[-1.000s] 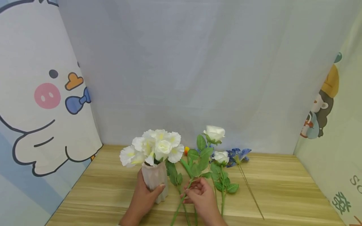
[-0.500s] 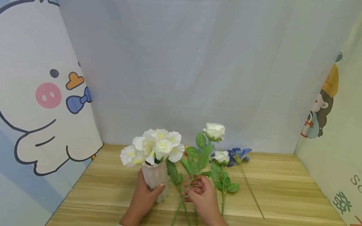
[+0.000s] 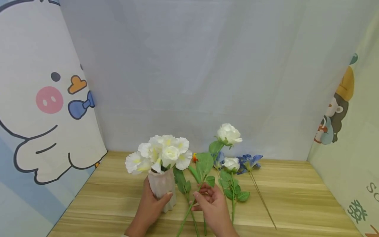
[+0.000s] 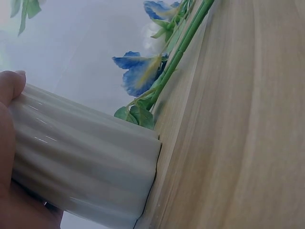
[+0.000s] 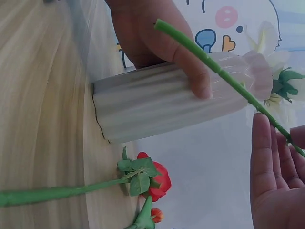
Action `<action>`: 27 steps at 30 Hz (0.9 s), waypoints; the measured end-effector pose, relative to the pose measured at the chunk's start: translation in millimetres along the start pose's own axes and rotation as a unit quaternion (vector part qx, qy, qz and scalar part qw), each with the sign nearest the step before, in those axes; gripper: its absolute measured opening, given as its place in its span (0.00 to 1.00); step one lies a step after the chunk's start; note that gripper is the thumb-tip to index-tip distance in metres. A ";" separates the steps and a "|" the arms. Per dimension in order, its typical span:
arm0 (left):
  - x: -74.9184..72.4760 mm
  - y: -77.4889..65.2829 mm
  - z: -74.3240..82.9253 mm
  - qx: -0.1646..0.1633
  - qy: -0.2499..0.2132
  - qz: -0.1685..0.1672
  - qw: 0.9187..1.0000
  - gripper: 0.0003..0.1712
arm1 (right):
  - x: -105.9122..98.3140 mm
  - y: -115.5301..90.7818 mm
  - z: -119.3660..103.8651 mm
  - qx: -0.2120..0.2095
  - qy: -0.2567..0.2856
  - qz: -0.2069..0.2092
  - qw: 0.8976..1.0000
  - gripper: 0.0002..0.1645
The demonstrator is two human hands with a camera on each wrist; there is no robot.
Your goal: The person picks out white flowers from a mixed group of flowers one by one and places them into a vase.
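Note:
My left hand [image 3: 149, 205] grips a pale ribbed vase [image 3: 162, 186], thumb across its front. White flowers [image 3: 160, 153] with yellow centres and a white rose fill its mouth. Its base is at the tabletop in the left wrist view. To the right, my right hand [image 3: 214, 209] pinches the green stem [image 5: 205, 57] of a long-stemmed white rose [image 3: 229, 134] between thumb and fingers. That rose leans up and right, its bloom above the other loose flowers. In the right wrist view the stem's cut end crosses in front of the vase, near the left thumb.
On the wooden table lie another white rose [image 3: 231, 164], a blue flower [image 3: 250, 163] on a thin brown stem, and a red flower [image 5: 162, 183]. A small orange bloom [image 3: 194, 157] shows behind the leaves. A grey curtain [image 3: 189, 82] backs the table.
The held rose's bloom has risen and shifted slightly right, and its leaves have turned. My left hand and the vase stay in place.

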State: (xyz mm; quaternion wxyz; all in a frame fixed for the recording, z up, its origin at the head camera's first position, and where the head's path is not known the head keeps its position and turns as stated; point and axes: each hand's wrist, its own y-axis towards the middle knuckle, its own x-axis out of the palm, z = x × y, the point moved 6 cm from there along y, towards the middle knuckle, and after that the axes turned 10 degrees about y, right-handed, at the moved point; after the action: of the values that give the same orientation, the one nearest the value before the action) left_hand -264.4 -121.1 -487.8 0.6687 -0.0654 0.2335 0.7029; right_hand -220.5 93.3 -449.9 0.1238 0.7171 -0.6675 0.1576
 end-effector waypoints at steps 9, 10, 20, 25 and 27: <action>-6.8 -6.7 24.4 0.002 0.002 0.004 1.000 0.51 | 3.2 -5.9 -9.8 -0.040 -0.020 0.019 0.999 0.20; -6.7 -6.9 24.1 0.004 0.006 0.006 1.000 0.51 | 3.9 -6.4 -10.7 -0.045 -0.025 0.017 0.999 0.18; 2.2 1.1 -9.0 0.010 0.003 0.014 1.000 0.53 | 11.1 -11.1 -15.6 -0.070 -0.030 -0.001 0.997 0.16; 2.1 1.9 -11.0 0.006 0.004 0.016 1.000 0.55 | 12.8 -11.3 -17.7 -0.078 -0.024 0.005 0.997 0.18; 1.7 1.7 -10.5 0.007 0.004 0.016 1.000 0.55 | 13.7 -11.0 -18.4 -0.077 -0.015 0.007 0.997 0.19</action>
State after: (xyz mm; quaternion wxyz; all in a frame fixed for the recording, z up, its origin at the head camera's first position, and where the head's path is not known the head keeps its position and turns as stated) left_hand -268.5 -123.9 -497.4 0.6568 -0.0597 0.2416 0.7118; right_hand -209.8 88.7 -427.3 0.1675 0.7028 -0.6848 0.0955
